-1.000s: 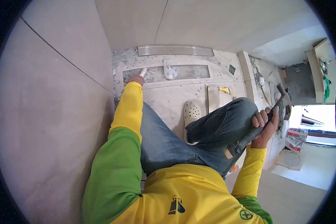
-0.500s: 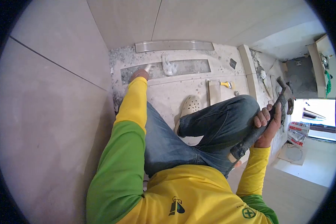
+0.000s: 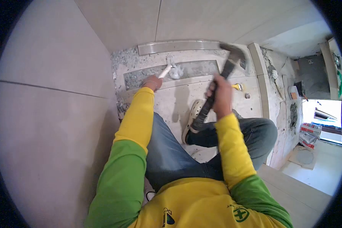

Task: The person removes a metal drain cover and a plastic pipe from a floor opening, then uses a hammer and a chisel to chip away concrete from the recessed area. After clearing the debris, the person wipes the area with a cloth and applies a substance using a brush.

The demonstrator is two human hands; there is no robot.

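My right hand [image 3: 221, 91] grips the dark handle of a hammer [image 3: 216, 83], whose head is raised and blurred over the floor near the far wall. My left hand [image 3: 152, 81] holds a white chisel-like tool [image 3: 165, 71] with its tip in the rough recessed channel [image 3: 193, 68] cut in the cement floor. A crumpled white piece [image 3: 176, 71] lies in the channel just right of the tool tip. I squat in jeans, with a white clog [image 3: 193, 114] on my foot.
A long metal drain strip [image 3: 174, 46] lies along the far wall. A yellow-handled tool [image 3: 237, 87] rests on the floor to the right. Large tiles cover the walls at left and ahead. A raised curb [image 3: 262, 76] bounds the floor at right; cement bags [image 3: 309, 136] lie beyond.
My right hand swung the hammer from beside my right knee up and over toward the channel. My left hand shifted right along the channel with the white tool. My head turned slightly.
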